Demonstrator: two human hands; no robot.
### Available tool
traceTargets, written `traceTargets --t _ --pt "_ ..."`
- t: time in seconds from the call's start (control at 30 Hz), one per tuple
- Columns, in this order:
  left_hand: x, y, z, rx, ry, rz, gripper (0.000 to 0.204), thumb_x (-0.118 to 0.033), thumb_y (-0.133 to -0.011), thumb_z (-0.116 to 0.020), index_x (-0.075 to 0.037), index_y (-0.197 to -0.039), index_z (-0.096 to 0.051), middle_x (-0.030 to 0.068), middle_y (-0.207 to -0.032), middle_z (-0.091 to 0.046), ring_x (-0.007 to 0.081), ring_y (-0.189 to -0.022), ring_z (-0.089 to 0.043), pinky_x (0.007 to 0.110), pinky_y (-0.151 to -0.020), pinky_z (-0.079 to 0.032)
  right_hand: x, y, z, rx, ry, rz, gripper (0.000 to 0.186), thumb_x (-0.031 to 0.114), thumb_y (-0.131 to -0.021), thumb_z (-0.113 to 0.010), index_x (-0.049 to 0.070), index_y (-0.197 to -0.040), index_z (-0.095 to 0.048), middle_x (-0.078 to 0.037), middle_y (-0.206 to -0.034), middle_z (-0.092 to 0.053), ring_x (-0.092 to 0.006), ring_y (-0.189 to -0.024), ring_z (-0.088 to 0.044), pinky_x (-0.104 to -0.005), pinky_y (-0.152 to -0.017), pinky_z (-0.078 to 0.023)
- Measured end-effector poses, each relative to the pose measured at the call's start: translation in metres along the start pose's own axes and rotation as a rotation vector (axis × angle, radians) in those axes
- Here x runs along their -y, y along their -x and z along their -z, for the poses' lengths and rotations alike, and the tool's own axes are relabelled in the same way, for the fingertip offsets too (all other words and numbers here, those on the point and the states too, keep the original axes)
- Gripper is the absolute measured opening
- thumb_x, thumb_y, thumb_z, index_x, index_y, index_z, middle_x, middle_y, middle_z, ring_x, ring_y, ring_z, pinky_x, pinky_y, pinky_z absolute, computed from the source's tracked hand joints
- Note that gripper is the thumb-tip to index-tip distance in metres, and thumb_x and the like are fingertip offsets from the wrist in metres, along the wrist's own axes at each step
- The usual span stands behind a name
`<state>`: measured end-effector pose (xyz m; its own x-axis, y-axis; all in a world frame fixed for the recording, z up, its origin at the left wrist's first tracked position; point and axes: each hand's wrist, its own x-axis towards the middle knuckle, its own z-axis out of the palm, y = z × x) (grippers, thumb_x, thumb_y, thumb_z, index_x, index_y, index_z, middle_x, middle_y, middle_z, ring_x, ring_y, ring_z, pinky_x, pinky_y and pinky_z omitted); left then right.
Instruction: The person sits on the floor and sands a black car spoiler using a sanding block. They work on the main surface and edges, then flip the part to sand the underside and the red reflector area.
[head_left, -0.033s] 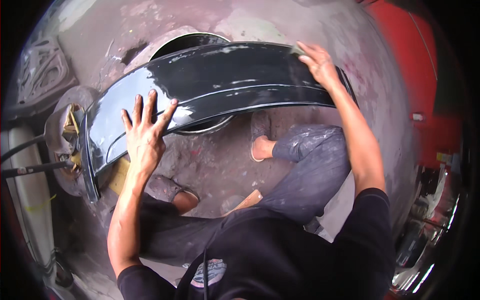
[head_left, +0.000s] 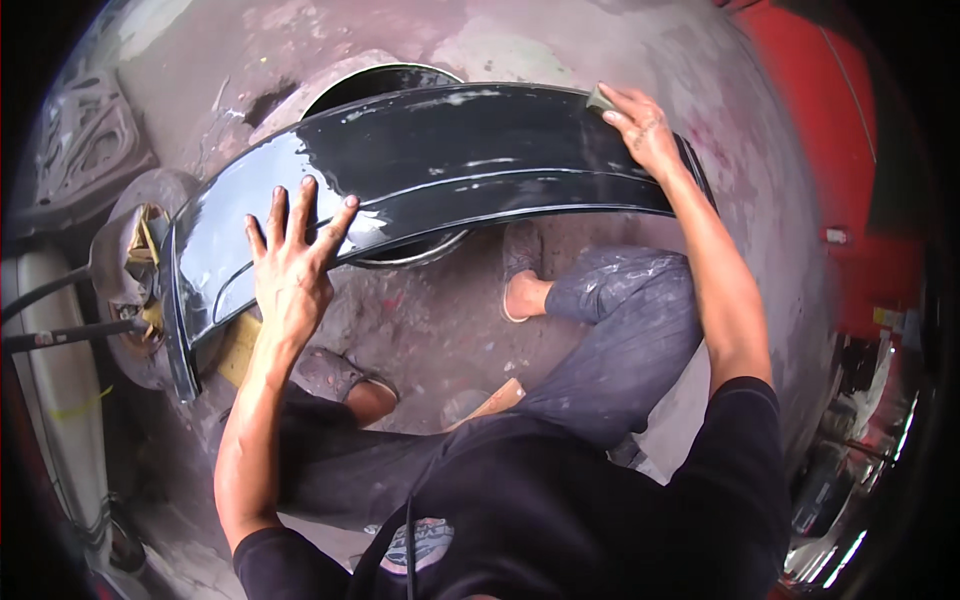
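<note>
A long, glossy black curved body panel (head_left: 470,160) lies across the floor in front of me, streaked with wet patches. My left hand (head_left: 293,265) rests flat on its left part with the fingers spread and holds nothing. My right hand (head_left: 643,128) presses a small grey-green sanding pad (head_left: 599,99) against the panel's upper right edge. I sit on the stained concrete floor (head_left: 430,320), with my legs in grey trousers (head_left: 620,330) bent under the panel.
A dark round basin (head_left: 385,82) stands behind the panel. At the left are a worn round disc (head_left: 125,265), two black hoses (head_left: 60,335) and a wooden block (head_left: 238,348). A grey mat (head_left: 80,140) lies at the upper left. A red wall (head_left: 850,150) stands at the right.
</note>
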<state>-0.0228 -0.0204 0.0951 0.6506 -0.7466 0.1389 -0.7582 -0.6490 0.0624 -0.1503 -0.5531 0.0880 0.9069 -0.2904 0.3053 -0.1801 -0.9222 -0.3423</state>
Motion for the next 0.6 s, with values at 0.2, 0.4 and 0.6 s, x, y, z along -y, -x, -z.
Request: traceTargets --t 0.2,0.4,0.6 --pt "0.019 0.017 -0.016 -0.017 -0.053 0.027 0.095 0.014 -0.079 -0.063 -0.041 -0.156 -0.054 0.0112 -0.17 -0.038 0.0441 -0.156 -0.034 0.073 -0.123 -0.024 0.214 -0.057 -0.121 -0.091 -0.037 0.451 0.038 0.032 -0.096 -0.072 0.025 -0.133 -0.074 -0.018 -0.129 -0.071 -0.0345 -0.12 -0.067 -0.0469 -0.106 -0.052" --pt "0.015 0.013 -0.013 -0.052 0.029 0.037 0.096 0.016 -0.078 -0.062 -0.041 -0.154 -0.056 0.01 -0.17 -0.038 0.0432 -0.156 -0.034 0.073 -0.124 -0.02 0.063 -0.011 -0.018 0.055 0.058 0.129 0.044 0.027 -0.097 -0.071 0.026 -0.141 -0.069 -0.016 -0.128 -0.071 -0.0356 -0.115 -0.069 -0.0423 -0.1 -0.056" --pt "0.005 0.004 -0.004 -0.007 -0.043 0.021 0.093 0.014 -0.078 -0.065 -0.039 -0.154 -0.056 0.0077 -0.169 -0.039 0.0415 -0.155 -0.036 0.07 -0.125 -0.025 0.087 0.01 -0.032 -0.113 0.078 0.262 0.035 0.032 -0.094 -0.072 0.022 -0.128 -0.078 -0.014 -0.124 -0.074 -0.0333 -0.118 -0.068 -0.0455 -0.104 -0.055"
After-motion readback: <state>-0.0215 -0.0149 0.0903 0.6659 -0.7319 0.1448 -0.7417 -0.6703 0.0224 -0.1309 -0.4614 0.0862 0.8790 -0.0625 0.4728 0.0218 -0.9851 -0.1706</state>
